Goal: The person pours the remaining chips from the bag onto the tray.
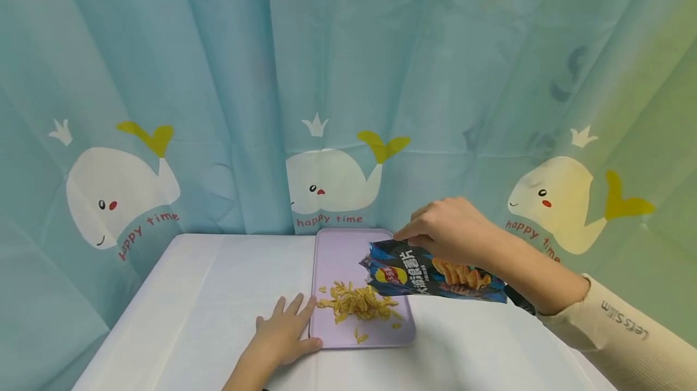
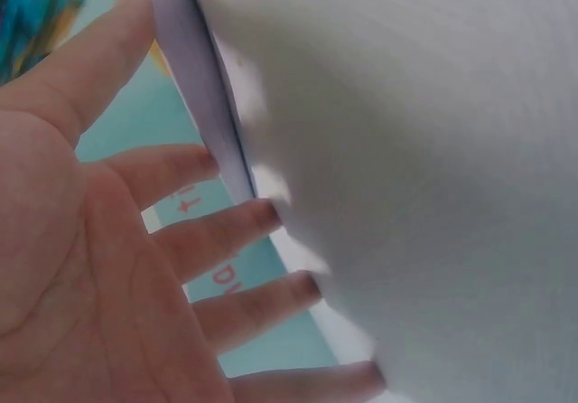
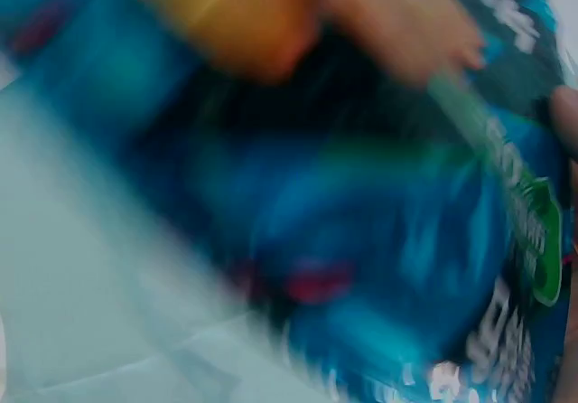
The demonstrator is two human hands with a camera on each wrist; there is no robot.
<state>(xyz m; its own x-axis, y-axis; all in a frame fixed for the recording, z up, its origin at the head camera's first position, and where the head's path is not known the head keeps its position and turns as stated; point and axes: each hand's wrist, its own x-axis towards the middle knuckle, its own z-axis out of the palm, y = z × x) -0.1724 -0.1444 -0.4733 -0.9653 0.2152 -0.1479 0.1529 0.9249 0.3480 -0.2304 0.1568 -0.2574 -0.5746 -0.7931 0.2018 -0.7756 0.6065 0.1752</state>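
My right hand (image 1: 449, 229) pinches the upper edge of a blue and black potato chip bag (image 1: 422, 276), which lies sideways in the air. The bag's torn end points left, over a lilac tray (image 1: 348, 255). Yellow chips (image 1: 356, 303) lie heaped on the tray, with a few scattered around the pile. At the tray's left edge, my left hand (image 1: 282, 331) spreads its fingers, thumb near the front corner. The left wrist view shows the fingertips along the tray's rim (image 2: 194, 69). Up close in the right wrist view, the bag (image 3: 379, 213) is blurred.
A white-covered table (image 1: 218, 300) carries the tray. Behind it hangs a light blue curtain (image 1: 337, 46) printed with whales and lettering, close to the table's far edge.
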